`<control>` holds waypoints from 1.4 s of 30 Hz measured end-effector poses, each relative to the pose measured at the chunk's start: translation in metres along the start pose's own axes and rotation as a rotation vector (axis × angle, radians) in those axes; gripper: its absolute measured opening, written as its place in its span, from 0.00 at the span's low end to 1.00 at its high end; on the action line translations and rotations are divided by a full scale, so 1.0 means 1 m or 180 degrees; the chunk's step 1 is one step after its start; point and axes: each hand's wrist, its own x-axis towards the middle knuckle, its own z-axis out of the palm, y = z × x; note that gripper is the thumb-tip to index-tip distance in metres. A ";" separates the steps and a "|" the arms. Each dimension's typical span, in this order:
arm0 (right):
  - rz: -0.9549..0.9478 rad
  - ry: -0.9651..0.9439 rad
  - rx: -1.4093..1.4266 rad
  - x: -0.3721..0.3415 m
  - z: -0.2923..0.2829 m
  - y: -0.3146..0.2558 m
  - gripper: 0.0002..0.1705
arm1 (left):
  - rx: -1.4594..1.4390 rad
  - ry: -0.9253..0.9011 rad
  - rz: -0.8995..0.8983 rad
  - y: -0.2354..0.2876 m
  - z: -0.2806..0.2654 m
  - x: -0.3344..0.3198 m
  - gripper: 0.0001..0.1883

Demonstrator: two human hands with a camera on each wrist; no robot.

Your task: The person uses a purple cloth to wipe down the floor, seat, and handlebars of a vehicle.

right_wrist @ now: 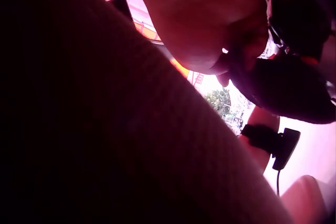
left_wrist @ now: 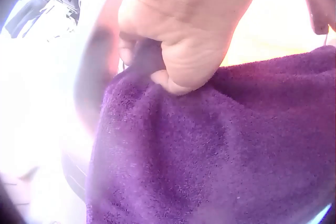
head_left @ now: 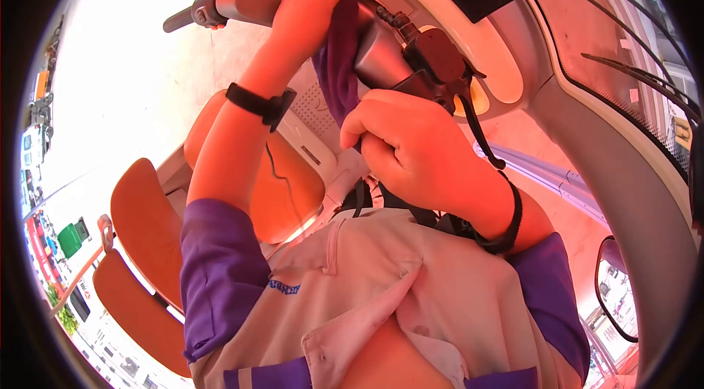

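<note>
A purple cloth (head_left: 339, 70) hangs in folds between the two hands, against the grey handlebar cover (head_left: 383, 59). At its upper end the left hand (head_left: 309, 13) grips it on top of the bar. Seen from the left wrist, that hand (left_wrist: 184, 35) has its fingers curled into the fuzzy cloth (left_wrist: 210, 150), which spreads out below. The right hand (head_left: 407, 143) is curled at the cloth's lower part, nearer the chest. In the dark right wrist view, the cloth (right_wrist: 283, 90) extends from the curled fingers of the right hand (right_wrist: 210, 29).
The left handlebar grip (head_left: 178, 20) and its lever stick out at the upper left. A black brake lever (head_left: 480, 129) and dark housing (head_left: 438, 55) stand beside the right hand. Orange seats (head_left: 147, 228) lie to the left, a windshield with black cables and a mirror (head_left: 616, 286) to the right.
</note>
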 end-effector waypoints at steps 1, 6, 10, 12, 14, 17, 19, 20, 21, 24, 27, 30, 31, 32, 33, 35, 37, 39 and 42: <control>0.0030 0.0014 0.0009 0.000 0.000 0.000 0.10 | 0.0175 -0.0070 0.0019 0.002 0.001 0.003 0.19; 0.0042 0.0079 0.0231 0.002 0.001 0.001 0.09 | -0.0385 0.0239 0.0142 0.009 0.012 -0.006 0.19; 0.0023 0.0075 0.0129 0.002 0.004 0.002 0.09 | 0.0126 0.0042 0.0104 0.021 0.003 -0.004 0.18; 0.0040 0.0057 0.0038 0.003 0.003 0.002 0.09 | 0.0318 0.0050 0.0019 0.020 0.007 -0.003 0.17; 0.0146 0.0053 -0.0025 0.002 0.000 0.001 0.08 | 0.0265 0.0141 -0.0051 0.014 0.017 -0.002 0.16; -0.0017 0.0202 0.0014 0.002 0.002 0.007 0.08 | -0.0199 0.0436 -0.0355 0.012 0.033 -0.006 0.14; 0.0078 0.0181 0.0061 0.002 0.001 0.002 0.08 | -0.0475 0.0745 -0.0734 0.018 0.038 -0.001 0.14; 0.0124 0.0172 0.0078 0.002 0.000 0.001 0.08 | -0.0307 0.0770 -0.0667 0.018 0.041 0.001 0.14; 0.0127 0.0212 0.0076 0.002 0.000 0.002 0.08 | -0.0145 0.0784 -0.0614 0.018 0.042 0.001 0.14; 0.0116 0.0223 0.0078 0.000 -0.001 0.004 0.08 | -0.0110 0.0478 -0.0359 0.014 0.037 -0.012 0.17; 0.0092 0.0168 0.0086 0.003 -0.004 0.005 0.07 | -0.0293 0.0180 -0.0064 0.010 0.018 -0.028 0.19; 0.0103 0.0156 0.0163 0.003 -0.002 0.004 0.05 | -0.0504 0.0003 -0.0295 0.018 0.013 -0.016 0.17; 0.0097 0.0185 0.0207 0.004 -0.002 0.003 0.05 | -0.0593 -0.0153 -0.0397 0.021 0.012 -0.012 0.17; 0.0088 0.0207 0.0240 0.005 -0.002 0.003 0.05 | -0.0687 -0.0299 -0.0503 0.023 0.011 -0.008 0.17; 0.0127 0.0235 0.0220 0.006 -0.002 0.003 0.05 | -0.0781 -0.0436 -0.0609 0.023 0.011 -0.004 0.17; 0.0225 0.0247 0.0203 0.006 -0.002 0.004 0.06 | -0.1128 -0.0566 -0.0203 0.004 0.015 0.000 0.18; 0.0252 0.0291 0.0094 0.009 -0.001 0.004 0.06 | -0.1226 -0.0536 0.0168 -0.005 0.011 0.003 0.19; 0.0258 0.0339 -0.0038 0.011 0.001 0.004 0.06 | -0.1157 -0.0748 0.0190 -0.003 0.005 0.012 0.20; 0.0173 0.0316 -0.0193 0.013 0.005 0.006 0.09 | -0.0560 -0.0701 0.0212 0.007 0.003 0.011 0.18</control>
